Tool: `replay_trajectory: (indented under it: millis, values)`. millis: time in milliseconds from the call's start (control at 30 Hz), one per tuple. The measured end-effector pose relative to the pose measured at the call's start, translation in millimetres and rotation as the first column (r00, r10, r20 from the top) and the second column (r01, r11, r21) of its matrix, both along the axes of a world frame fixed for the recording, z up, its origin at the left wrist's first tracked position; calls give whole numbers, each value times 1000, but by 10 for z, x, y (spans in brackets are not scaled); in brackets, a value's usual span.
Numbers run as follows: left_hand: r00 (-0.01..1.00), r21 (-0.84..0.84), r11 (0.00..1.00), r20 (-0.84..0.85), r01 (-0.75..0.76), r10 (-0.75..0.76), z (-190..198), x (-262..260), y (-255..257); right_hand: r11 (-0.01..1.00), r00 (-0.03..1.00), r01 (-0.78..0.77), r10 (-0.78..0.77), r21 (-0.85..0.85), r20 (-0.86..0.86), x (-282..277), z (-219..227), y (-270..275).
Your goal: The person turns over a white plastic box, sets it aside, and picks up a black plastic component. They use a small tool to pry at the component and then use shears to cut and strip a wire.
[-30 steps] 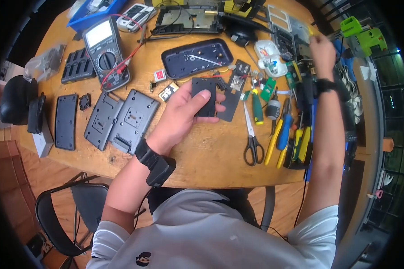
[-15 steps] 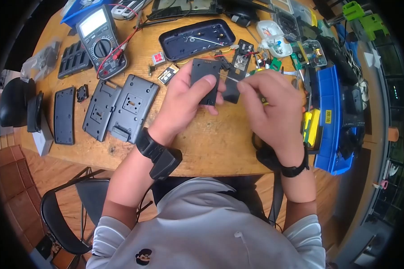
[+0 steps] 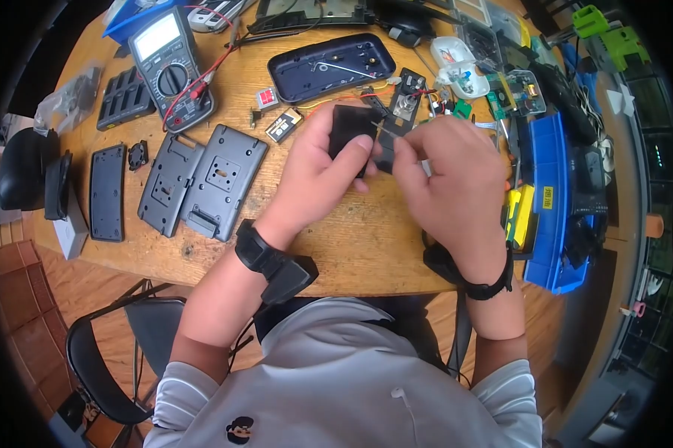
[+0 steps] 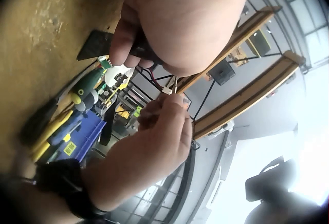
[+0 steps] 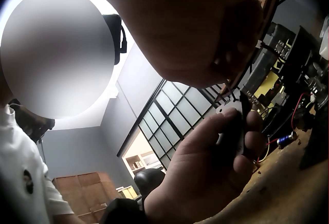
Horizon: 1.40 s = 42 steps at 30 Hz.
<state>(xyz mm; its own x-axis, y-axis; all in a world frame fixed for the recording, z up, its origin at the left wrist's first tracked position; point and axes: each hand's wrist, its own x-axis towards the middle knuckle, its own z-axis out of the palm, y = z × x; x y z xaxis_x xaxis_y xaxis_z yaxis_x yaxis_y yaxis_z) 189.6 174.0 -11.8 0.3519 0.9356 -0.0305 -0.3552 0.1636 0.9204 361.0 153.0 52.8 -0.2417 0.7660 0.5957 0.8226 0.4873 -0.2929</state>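
Note:
My left hand [image 3: 306,175] grips a flat black rectangular plastic part [image 3: 348,123] above the table, thumb lying across its face. Opposite it, my right hand [image 3: 456,179] pinches a thin, light-coloured pointed tool [image 3: 385,131], most of it hidden by the fingers. The tool's tip lies right at the part's right edge in the head view. From the right wrist, the black part [image 5: 235,111] shows upright between the left thumb and fingers, under the dark right hand. In the left wrist view, the tool [image 4: 175,84] shows as a short light sliver above the right fingertips.
Beyond the hands lies a dark plastic tray [image 3: 329,67] with a thin metal rod in it. A multimeter [image 3: 170,75] and hinged grey plates [image 3: 224,179] are at left. At right stand a white parts box [image 3: 456,67], a blue bin [image 3: 549,201] and yellow-handled tools [image 3: 521,213].
My right hand has come from the back right of the table to the black part, now pinching the thin tool. The left hand has since tilted the part, so its face looks darker.

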Motion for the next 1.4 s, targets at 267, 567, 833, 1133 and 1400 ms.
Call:
replay_trajectory:
  millis: [267,567,833,1133,1400]
  values:
    - [965,216,972,-219,-94,142,-55,50,-22,999,993,34,-38,35,109,-50,-44,-15]
    - [985,109,993,-161,-44,61,-38,32,-36,993,997,-73,72,93,7,-34,-121,29]
    - [996,2,999,-71,53,-52,15,4,-49,984,961,-79,32,-162,-273,-35,-62,-46]
    - [995,-12,998,81,62,-61,56,-51,-43,651,-122,-755,-262,-82,-957,142,-246,-63]
    - [997,-13,998,59,57,-56,93,-54,-55,618,-141,-786,-209,-19,-968,94,-174,-109]
